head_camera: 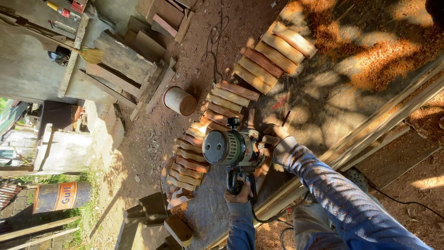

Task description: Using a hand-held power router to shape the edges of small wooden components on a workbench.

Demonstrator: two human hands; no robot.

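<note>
Sawdust-strewn dirt yard, cut wood pieces [217, 111] laid in rows. Left hand [239, 190] clenched round handle of power tool [230, 149]; right hand [274, 138] grips its far side, steadying it over bench [203, 213].

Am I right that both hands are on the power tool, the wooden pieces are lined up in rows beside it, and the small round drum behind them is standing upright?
Not quite. The head view shows the small round drum lying on its side, not upright. The rest holds: the left hand grips the handle of the power tool, the right hand is at its side, and the wooden pieces lie in rows beside it.
</note>
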